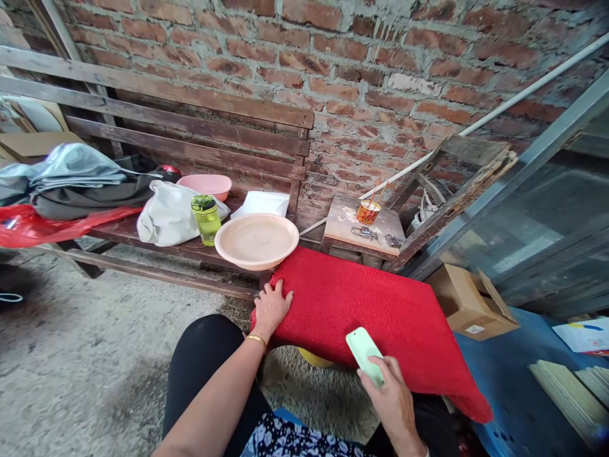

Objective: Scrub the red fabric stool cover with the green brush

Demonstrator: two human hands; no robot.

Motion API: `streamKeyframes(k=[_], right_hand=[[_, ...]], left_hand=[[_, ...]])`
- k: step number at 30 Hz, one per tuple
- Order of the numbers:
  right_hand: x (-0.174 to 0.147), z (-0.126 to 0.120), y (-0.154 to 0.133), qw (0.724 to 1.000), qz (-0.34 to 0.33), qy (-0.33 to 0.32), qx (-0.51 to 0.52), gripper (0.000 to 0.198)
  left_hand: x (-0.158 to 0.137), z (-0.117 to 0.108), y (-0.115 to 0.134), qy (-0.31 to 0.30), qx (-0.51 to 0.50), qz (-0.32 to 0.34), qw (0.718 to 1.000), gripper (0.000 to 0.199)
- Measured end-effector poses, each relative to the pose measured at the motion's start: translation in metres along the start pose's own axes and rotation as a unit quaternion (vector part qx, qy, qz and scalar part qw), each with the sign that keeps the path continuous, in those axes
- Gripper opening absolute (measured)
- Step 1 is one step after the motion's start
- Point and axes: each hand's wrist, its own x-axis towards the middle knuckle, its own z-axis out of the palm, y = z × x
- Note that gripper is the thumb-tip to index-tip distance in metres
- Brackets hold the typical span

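Fingers of the right hand (394, 395) pinch a mint-green phone-like slab (362, 349) by its near end, long axis slanting away-left; left hand (272, 309) sits splayed, empty, on red cloth (366, 298).

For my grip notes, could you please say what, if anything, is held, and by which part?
The right hand holds a flat green object by its near end; left hand, nothing.

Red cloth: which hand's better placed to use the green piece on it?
Right, likely: the right hand holds the green piece over the near edge of the red cloth; the left hand rests on its left end.
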Motion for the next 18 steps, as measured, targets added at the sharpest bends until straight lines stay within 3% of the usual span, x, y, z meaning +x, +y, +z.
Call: streamKeyframes(k=[4,9,12,18], right_hand=[[-0.002,-0.03,0.036,0.993,0.113,-0.011,-0.031,0.065],[-0.003,-0.07,0.073,0.964,0.254,0.002,-0.082,0.081],[-0.002,-0.063,0.062,0.974,0.218,0.016,-0.061,0.079],[0.0,-0.01,0.006,0.998,0.053,-0.021,0.009,0.057]], left_hand=[[0.0,-0.002,0.001,-0.013,-0.006,-0.005,1.0,0.061],[0.001,-0.001,0.001,-0.013,-0.011,-0.005,1.0,0.061],[0.001,0.0,0.001,-0.003,-0.008,-0.002,1.0,0.061],[0.001,0.001,-0.001,0.004,-0.001,0.004,1.0,0.06]])
